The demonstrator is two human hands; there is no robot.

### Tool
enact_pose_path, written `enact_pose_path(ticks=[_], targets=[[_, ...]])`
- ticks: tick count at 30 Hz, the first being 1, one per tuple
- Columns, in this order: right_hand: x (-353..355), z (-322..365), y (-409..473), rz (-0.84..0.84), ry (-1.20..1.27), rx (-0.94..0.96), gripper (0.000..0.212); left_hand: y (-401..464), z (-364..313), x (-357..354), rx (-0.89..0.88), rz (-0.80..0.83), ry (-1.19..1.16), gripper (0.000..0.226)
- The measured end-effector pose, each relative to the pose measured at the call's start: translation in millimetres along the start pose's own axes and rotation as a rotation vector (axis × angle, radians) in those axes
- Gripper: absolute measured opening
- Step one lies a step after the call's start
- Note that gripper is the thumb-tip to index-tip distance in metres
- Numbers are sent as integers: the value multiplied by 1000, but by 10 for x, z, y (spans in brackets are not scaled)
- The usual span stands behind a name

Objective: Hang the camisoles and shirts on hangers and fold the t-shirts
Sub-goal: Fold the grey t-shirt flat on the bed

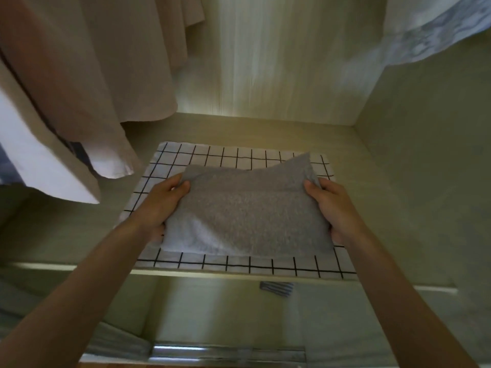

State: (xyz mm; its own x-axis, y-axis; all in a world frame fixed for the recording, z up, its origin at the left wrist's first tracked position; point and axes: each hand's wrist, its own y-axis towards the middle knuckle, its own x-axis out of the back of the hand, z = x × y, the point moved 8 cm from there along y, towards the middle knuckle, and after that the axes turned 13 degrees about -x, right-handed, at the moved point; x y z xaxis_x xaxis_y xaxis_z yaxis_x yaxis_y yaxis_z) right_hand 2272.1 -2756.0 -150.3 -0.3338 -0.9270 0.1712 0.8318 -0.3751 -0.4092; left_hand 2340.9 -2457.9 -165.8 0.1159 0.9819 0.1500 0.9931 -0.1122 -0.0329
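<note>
I see both of my hands inside a wardrobe, holding a folded grey t-shirt [247, 208] by its two short ends. My left hand [162, 205] grips the end at nine o'clock, thumb curled over the top of the cloth and the other fingers tucked beneath it. My right hand [334, 208] does the same at three o'clock, thumb pressed on top, fingers hidden under the fabric. The t-shirt sits over a folded white garment with a black grid pattern [239, 158], which lies flat on the wardrobe shelf [239, 128]; whether the grey bundle rests fully on it or is held a little above, I cannot tell. Its far right corner, toward one o'clock, stands up in a soft peak, and the near edge at six o'clock looks paler.

At ten o'clock hang beige garments [119, 62], and just beside them at nine o'clock a white one with a dark stripe [50, 160], its hem well clear of the shelf. At two o'clock, a pale blue patterned garment [435, 30] hangs near the side wall. At six o'clock, below the shelf's front edge, a small dark striped item [276, 287] shows, and nearer still a shiny metal rail [228, 351]
</note>
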Motion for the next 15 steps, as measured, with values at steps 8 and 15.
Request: enact_pose_path(ticks=[8,15], targets=[[56,-323,74,-70,-176,-112,27,18,275,54,114,98,101,40],[109,-403,-77,94,-311,-201,18,-125,288,62,199,325,278,54]])
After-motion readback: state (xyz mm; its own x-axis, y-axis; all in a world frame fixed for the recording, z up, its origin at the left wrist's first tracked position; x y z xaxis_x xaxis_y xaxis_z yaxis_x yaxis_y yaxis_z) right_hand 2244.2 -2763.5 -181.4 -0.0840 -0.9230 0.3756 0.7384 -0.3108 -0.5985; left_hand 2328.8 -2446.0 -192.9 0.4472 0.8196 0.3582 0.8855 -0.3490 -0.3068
